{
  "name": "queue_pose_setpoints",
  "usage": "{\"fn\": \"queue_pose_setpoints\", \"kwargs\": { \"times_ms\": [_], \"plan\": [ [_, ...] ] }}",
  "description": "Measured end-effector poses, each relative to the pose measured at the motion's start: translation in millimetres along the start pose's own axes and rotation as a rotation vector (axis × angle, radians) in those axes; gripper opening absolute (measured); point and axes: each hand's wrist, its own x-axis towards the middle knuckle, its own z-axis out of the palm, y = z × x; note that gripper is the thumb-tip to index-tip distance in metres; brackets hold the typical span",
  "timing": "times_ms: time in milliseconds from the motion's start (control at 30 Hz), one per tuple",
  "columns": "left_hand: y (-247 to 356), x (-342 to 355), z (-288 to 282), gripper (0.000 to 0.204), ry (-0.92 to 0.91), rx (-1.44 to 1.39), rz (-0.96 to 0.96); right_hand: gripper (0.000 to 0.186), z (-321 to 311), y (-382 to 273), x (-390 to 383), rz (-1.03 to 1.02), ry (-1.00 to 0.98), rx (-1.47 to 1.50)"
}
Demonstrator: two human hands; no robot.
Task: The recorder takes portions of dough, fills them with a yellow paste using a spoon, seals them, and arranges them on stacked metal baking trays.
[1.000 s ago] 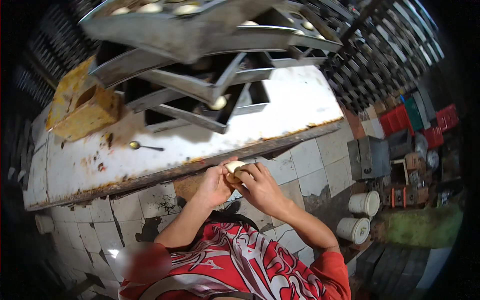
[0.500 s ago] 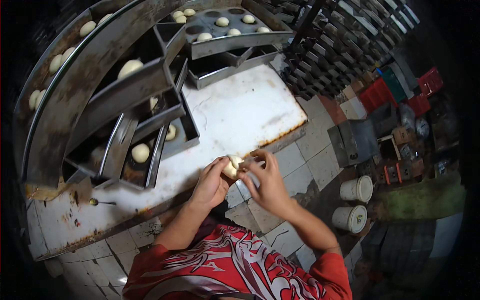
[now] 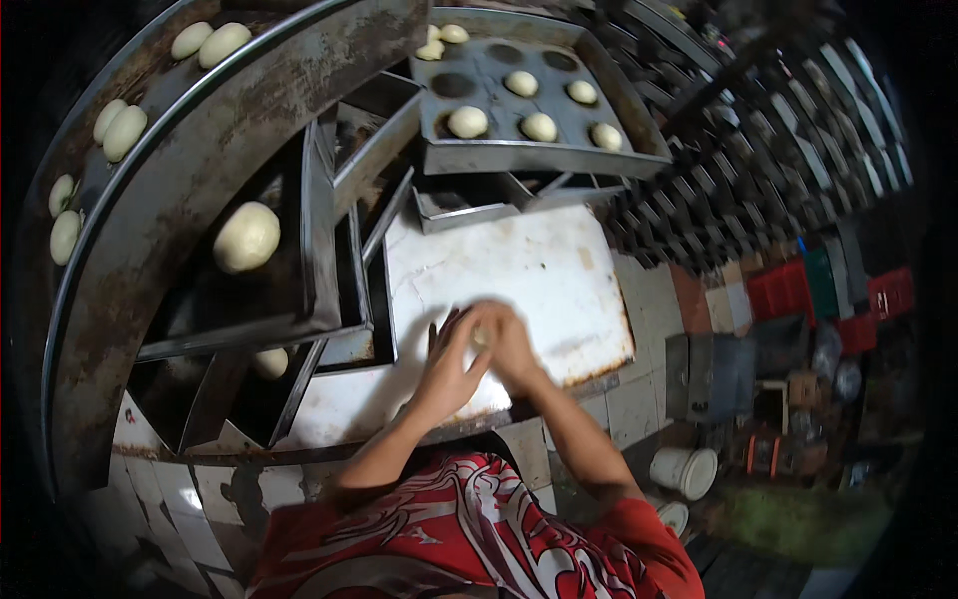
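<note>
My left hand (image 3: 451, 361) and my right hand (image 3: 510, 345) are cupped together above the white tabletop (image 3: 559, 270), near its front edge. Between the palms, a pale bit of a dough ball (image 3: 481, 335) shows; fingers hide most of it. Both hands close around this dough, the right one blurred by motion. Beyond them, a metal baking tray (image 3: 539, 157) with round hollows holds several dough balls, one of them a smooth ball (image 3: 539, 127) at its near side.
Metal trays are stacked crosswise at the left, one with a large dough ball (image 3: 247, 238). The long tray wall (image 3: 190, 190) at far left borders paired dough balls. Rows of metal pans (image 3: 758, 150) stand at back right. A white bucket (image 3: 684, 471) and red crates (image 3: 781, 293) are on the floor.
My hands have come together around the dough and moved forward over the table; before, the right fingers were pinching at its folded top. The whole view has shifted, bringing the trays closer.
</note>
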Motion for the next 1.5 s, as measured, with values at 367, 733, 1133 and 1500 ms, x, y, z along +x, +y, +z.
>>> {"fn": "queue_pose_setpoints", "kwargs": {
  "times_ms": [367, 733, 1133, 1500],
  "plan": [
    [68, 18, -2, 0.027, 0.258, -0.110, -0.145, 0.015, -19, 15, 59, -0.777, -0.383, -0.331],
    [64, 435, -122, 0.027, 0.761, 0.462, -0.224, 0.032, -75, 41, 36, -0.793, -0.691, -0.516],
    [29, 478, -149, 0.032, 0.705, 0.382, -0.195, 0.041, -213, -100, 201, -0.501, -1.846, -0.241],
    [117, -29, 50, 0.038, 0.401, -0.623, -0.739, 0.050, -24, -144, 441, -0.746, -0.673, -0.936]
  ]
}}
